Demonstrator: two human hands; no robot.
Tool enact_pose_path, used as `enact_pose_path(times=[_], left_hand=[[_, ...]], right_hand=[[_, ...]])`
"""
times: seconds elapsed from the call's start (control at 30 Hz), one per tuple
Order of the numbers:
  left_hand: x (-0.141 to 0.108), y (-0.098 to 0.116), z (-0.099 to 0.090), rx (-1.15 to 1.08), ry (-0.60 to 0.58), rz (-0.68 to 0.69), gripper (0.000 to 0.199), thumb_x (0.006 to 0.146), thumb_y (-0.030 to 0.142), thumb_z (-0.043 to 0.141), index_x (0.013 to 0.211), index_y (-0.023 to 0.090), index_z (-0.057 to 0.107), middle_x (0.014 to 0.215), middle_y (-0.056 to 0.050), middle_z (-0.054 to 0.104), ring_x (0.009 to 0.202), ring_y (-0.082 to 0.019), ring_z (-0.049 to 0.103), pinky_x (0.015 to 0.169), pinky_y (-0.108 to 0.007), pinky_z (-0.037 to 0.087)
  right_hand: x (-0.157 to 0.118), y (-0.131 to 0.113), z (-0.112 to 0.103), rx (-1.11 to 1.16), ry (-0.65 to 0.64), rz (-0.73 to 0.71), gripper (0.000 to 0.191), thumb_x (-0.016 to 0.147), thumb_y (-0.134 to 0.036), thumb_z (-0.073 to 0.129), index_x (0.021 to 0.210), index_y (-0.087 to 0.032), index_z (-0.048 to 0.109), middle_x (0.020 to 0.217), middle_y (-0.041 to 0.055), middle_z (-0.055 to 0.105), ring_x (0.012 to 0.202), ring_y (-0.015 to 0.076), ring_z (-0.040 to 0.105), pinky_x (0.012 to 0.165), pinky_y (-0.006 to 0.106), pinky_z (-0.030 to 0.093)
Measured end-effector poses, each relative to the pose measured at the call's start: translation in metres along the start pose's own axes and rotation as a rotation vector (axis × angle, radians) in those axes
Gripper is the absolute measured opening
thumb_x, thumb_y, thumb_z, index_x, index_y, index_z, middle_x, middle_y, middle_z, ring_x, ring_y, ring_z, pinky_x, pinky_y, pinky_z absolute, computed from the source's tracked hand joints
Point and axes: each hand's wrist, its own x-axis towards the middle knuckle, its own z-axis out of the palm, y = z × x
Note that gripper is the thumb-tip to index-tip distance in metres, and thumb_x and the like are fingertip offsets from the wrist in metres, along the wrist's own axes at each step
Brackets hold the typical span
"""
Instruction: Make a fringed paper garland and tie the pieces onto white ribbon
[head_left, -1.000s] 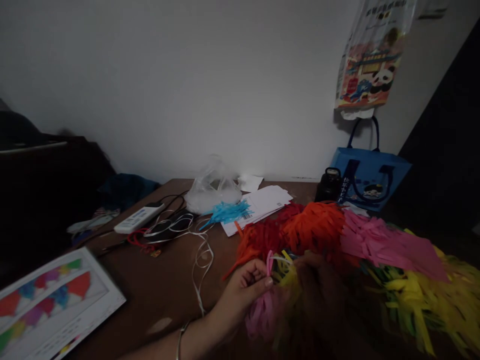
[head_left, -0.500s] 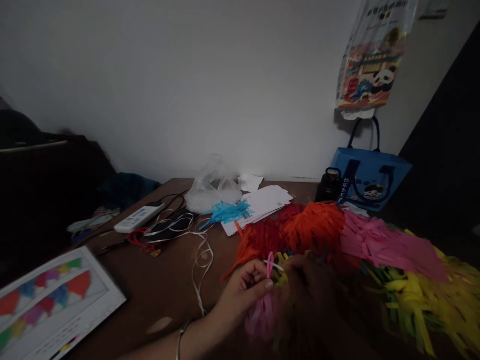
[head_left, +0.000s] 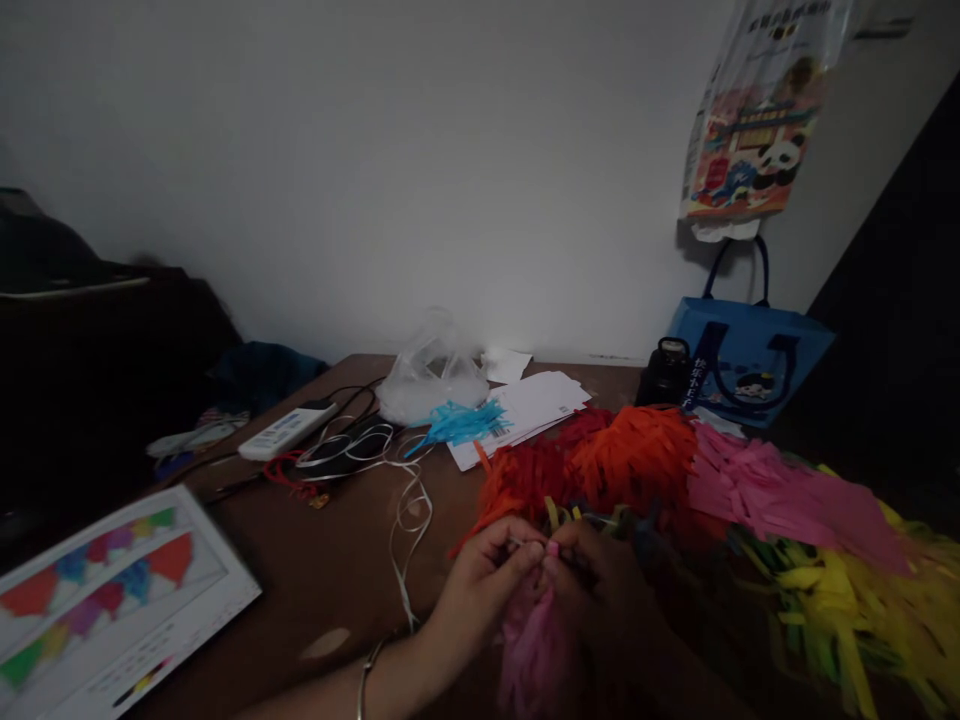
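Note:
Near the bottom centre, my left hand (head_left: 495,570) pinches a thin white string just above a pink paper tassel (head_left: 531,645). Close against it on the right, my right hand (head_left: 600,575) is in shadow, its thumb and finger closed on the pink top of the same tassel. The pink strips hang down below both hands. Behind the hands lie red tassels (head_left: 529,478) and an orange tassel (head_left: 637,450). White string (head_left: 405,560) runs loosely over the brown table to the left of my left hand.
Pink strips (head_left: 780,490) and yellow strips (head_left: 847,600) lie right. Blue strips (head_left: 465,422) rest by white cards (head_left: 547,400) and a plastic bag (head_left: 431,375). A power strip (head_left: 289,430), picture box (head_left: 127,600), black bottle (head_left: 665,372) and blue bag (head_left: 750,350) stand around.
My right hand has moved left against my left hand and now grips the tassel's pink top. The upright pink loop and the white string end that showed between the hands are mostly covered.

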Motion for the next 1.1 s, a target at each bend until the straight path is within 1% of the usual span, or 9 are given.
enact_pose_path(times=[0.3, 0.4, 0.47, 0.6, 0.67, 0.8, 0.93, 1.0, 1.1], left_hand=[[0.01, 0.05, -0.029, 0.144, 0.285, 0.361, 0.028, 0.076, 0.043, 0.075, 0.07, 0.018, 0.065, 0.059, 0.002, 0.06, 0.058, -0.012, 0.053, 0.058, -0.022, 0.042], [0.004, 0.062, -0.034, 0.212, 0.352, 0.52, 0.017, 0.081, 0.034, 0.072, 0.073, 0.02, 0.067, 0.065, 0.002, 0.063, 0.062, -0.013, 0.056, 0.06, -0.023, 0.044], [-0.006, 0.069, -0.027, 0.383, 0.274, 0.609, 0.01, 0.084, 0.024, 0.069, 0.074, 0.022, 0.069, 0.07, 0.0, 0.068, 0.067, -0.015, 0.061, 0.064, -0.024, 0.046], [-0.022, 0.076, 0.0, 0.734, -0.209, 0.68, 0.016, 0.086, 0.009, 0.061, 0.083, 0.021, 0.071, 0.08, -0.005, 0.074, 0.076, -0.018, 0.068, 0.071, -0.026, 0.05], [-0.02, 0.077, 0.008, 0.794, -0.327, 0.696, 0.016, 0.09, 0.01, 0.057, 0.086, 0.019, 0.069, 0.084, -0.007, 0.074, 0.079, -0.019, 0.069, 0.073, -0.026, 0.051], [0.014, 0.076, 0.0, 0.981, -0.208, 0.715, 0.025, 0.097, 0.015, 0.041, 0.099, 0.017, 0.066, 0.092, -0.008, 0.071, 0.086, -0.019, 0.066, 0.076, -0.028, 0.051], [0.065, 0.058, -0.016, 1.371, -0.407, 0.673, 0.03, 0.091, 0.007, 0.046, 0.111, 0.019, 0.065, 0.114, -0.009, 0.066, 0.106, -0.022, 0.058, 0.094, -0.034, 0.044], [0.083, 0.044, -0.02, 1.429, -0.509, 0.657, 0.023, 0.086, 0.008, 0.055, 0.099, 0.021, 0.07, 0.108, -0.007, 0.068, 0.102, -0.022, 0.058, 0.094, -0.035, 0.042], [0.096, 0.026, -0.027, 1.485, -0.487, 0.628, 0.014, 0.084, 0.01, 0.059, 0.079, 0.02, 0.069, 0.089, -0.007, 0.069, 0.092, -0.023, 0.06, 0.09, -0.036, 0.042]], right_hand=[[0.007, -0.002, -0.036, -0.268, -0.021, 0.004, 0.013, 0.077, -0.013, 0.049, 0.068, -0.021, 0.052, 0.062, -0.003, 0.054, 0.056, 0.0134, 0.05, 0.053, 0.024, 0.034], [0.009, -0.002, -0.052, -0.317, -0.159, -0.005, 0.012, 0.076, -0.012, 0.053, 0.073, -0.021, 0.059, 0.079, 0.0019, 0.062, 0.075, 0.0182, 0.059, 0.067, 0.028, 0.044], [0.008, -0.003, -0.054, -0.266, -0.21, -0.056, 0.019, 0.077, -0.012, 0.056, 0.09, -0.022, 0.066, 0.106, 0.006, 0.065, 0.099, 0.0222, 0.061, 0.084, 0.033, 0.046], [-0.001, -0.008, -0.037, -0.12, -0.146, -0.22, 0.055, 0.078, -0.031, 0.068, 0.131, -0.023, 0.054, 0.133, 0.0104, 0.058, 0.121, 0.0288, 0.053, 0.099, 0.039, 0.042], [-0.007, -0.011, -0.03, -0.043, -0.146, -0.201, 0.039, 0.086, -0.039, 0.061, 0.121, -0.023, 0.062, 0.113, 0.0089, 0.07, 0.102, 0.0263, 0.064, 0.086, 0.034, 0.048], [-0.009, -0.013, -0.034, 0.109, -0.057, 0.04, 0.038, 0.098, -0.042, 0.041, 0.085, -0.022, 0.07, 0.064, 0.0006, 0.061, 0.058, 0.0152, 0.056, 0.055, 0.025, 0.039], [-0.005, -0.005, -0.04, 0.344, 0.077, 0.215, 0.045, 0.092, -0.057, 0.047, 0.087, -0.018, 0.069, 0.053, -0.0052, 0.039, 0.047, 0.0106, 0.037, 0.045, 0.023, 0.025], [-0.004, -0.001, -0.04, 0.407, 0.09, 0.246, 0.048, 0.09, -0.06, 0.049, 0.089, -0.017, 0.069, 0.052, -0.0063, 0.035, 0.047, 0.0099, 0.033, 0.045, 0.023, 0.023], [-0.003, 0.001, -0.039, 0.442, 0.094, 0.248, 0.047, 0.089, -0.059, 0.052, 0.09, -0.016, 0.069, 0.053, -0.0063, 0.035, 0.047, 0.0093, 0.033, 0.046, 0.023, 0.022]])
